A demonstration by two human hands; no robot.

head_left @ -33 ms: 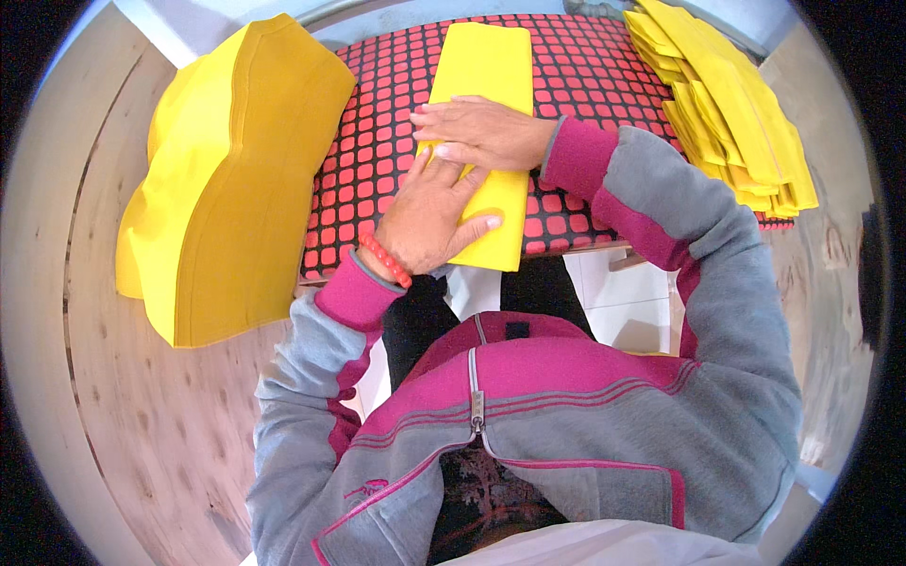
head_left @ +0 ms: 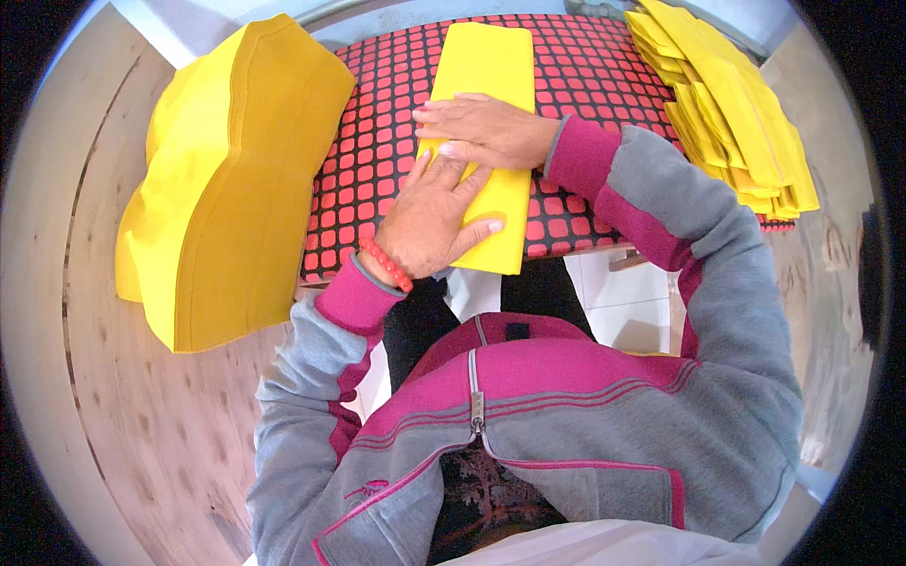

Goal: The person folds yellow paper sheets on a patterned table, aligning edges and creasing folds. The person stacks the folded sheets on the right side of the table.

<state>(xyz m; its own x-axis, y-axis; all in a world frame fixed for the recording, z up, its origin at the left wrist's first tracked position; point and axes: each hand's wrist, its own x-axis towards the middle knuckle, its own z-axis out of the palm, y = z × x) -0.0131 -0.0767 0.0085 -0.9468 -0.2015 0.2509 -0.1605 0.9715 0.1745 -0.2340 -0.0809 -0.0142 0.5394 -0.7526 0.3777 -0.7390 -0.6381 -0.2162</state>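
A long, flat-folded piece of yellow fabric (head_left: 484, 61) lies lengthwise on the padded top in front of me. My left hand (head_left: 425, 222) rests flat on its near half, thumb spread to the right, a red bead bracelet at the wrist. Coming in from the right, my right hand (head_left: 495, 130) lies flat across the fabric's middle. Its thumb touches or overlaps my left fingertips, and its own fingertips reach the fabric's left edge. Both hands have their fingers stretched out and press on the fabric without grasping it.
Red squares on black pattern the cloth-covered top (head_left: 363, 203). At its left, a large pile of unfolded yellow fabric (head_left: 274, 179) hangs over the edge. A stack of folded yellow pieces (head_left: 746, 123) sits at the right end. Wooden boards (head_left: 160, 415) extend along the left.
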